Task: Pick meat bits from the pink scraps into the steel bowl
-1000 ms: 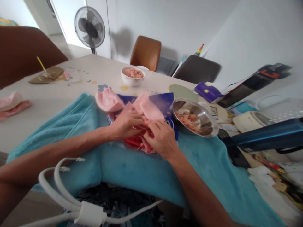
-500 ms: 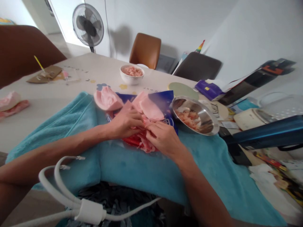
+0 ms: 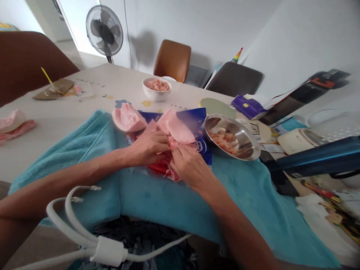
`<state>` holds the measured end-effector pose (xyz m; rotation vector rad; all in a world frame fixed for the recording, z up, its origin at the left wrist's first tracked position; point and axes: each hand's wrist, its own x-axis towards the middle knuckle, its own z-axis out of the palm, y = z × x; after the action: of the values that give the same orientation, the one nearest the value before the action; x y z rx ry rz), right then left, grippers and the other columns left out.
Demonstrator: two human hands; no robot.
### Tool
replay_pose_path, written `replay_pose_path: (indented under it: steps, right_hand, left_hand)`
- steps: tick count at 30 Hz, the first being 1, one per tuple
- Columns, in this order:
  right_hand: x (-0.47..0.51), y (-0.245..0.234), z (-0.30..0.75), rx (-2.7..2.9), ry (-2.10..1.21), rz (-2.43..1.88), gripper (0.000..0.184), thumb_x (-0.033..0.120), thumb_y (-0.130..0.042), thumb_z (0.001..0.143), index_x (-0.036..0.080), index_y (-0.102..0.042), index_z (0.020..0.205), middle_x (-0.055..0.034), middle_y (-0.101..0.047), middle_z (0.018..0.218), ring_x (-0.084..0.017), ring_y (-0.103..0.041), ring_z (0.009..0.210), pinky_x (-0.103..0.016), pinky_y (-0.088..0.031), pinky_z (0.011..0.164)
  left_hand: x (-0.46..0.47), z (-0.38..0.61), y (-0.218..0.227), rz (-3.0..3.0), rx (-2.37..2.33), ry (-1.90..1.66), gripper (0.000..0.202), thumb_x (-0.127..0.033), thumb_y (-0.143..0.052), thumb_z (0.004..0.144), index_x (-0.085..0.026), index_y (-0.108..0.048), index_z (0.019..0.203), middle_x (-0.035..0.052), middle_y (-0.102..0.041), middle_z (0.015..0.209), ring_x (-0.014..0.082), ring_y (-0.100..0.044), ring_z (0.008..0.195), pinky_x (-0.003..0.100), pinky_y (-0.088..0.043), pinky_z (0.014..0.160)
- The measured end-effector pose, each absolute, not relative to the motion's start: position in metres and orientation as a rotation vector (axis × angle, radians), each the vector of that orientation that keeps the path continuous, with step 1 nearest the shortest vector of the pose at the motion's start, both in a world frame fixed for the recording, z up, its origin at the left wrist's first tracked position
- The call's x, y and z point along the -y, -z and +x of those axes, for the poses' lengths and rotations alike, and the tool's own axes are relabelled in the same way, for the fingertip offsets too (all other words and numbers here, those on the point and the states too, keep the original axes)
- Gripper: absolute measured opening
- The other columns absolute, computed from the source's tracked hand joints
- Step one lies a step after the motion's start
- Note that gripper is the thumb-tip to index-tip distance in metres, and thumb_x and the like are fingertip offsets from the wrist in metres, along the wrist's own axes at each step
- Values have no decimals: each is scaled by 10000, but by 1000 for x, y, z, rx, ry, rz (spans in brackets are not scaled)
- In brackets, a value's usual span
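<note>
My left hand [image 3: 149,148] and my right hand [image 3: 188,163] meet over a blue and red plastic bag [image 3: 200,113]. Pinched between their fingertips is a pink piece of what looks like pomelo flesh [image 3: 173,143], largely covered by the fingers. Both hands are closed. Shredded pink membrane hangs below the right fingers. Just beyond the hands, thick pink rind pieces [image 3: 129,118] lie on the bag. A steel bowl [image 3: 250,132] with pale orange-pink pulp stands tilted right of my right hand. Farther back, a white bowl [image 3: 156,96] is heaped with pink pulp.
A teal towel [image 3: 174,206] covers the table's front edge and my lap. White cables [image 3: 108,251] hang in front of me. More rind [image 3: 12,122] lies at far left. On the right are a blue bottle [image 3: 323,157], a purple packet [image 3: 247,107] and clutter.
My right hand has shifted slightly left and turned, its fingertips closer to my left fingers, covering more of the hanging membrane. My left hand has barely moved.
</note>
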<state>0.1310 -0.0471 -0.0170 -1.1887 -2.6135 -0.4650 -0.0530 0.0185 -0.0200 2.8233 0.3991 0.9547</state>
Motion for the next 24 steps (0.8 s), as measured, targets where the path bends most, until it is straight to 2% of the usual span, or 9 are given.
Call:
replay_pose_path:
  steps: [5, 10, 17, 24]
  right_hand:
    - [41, 19, 137, 2454, 116, -1311, 109, 124, -501, 852, 150, -590, 794, -103, -672, 768, -198, -603, 686, -306, -457, 633]
    - [39, 19, 137, 2385, 8, -1368, 89, 147, -509, 839, 171, -554, 765, -72, -655, 736, -176, -583, 653, -291, -410, 621]
    - [41, 13, 136, 2373, -88, -1307, 135, 116, -503, 857, 177, -548, 745, -54, -636, 741, -163, -573, 669, -282, -418, 641]
    - [41, 7, 142, 2368, -318, -1268, 92, 116, -542, 854, 172, -596, 805, -38, -650, 794, -158, -599, 734, -281, -453, 700]
  left_hand:
    - [-17, -52, 19, 2907, -364, -904, 280, -228, -482, 954, -182, -661, 743, 74, -696, 778, 177, -584, 747, 321, -450, 721]
    - [-16, -52, 17, 3000, -339, -886, 306, -211, -451, 970, -169, -646, 737, 78, -683, 759, 180, -548, 722, 327, -422, 716]
    - [-22, -54, 19, 2885, -243, -958, 236, -203, -511, 940, -170, -662, 763, 82, -694, 771, 189, -591, 763, 316, -450, 725]
    - [-22, -53, 20, 2862, -245, -987, 239, -206, -496, 953, -162, -671, 795, 83, -698, 786, 183, -590, 770, 315, -469, 735]
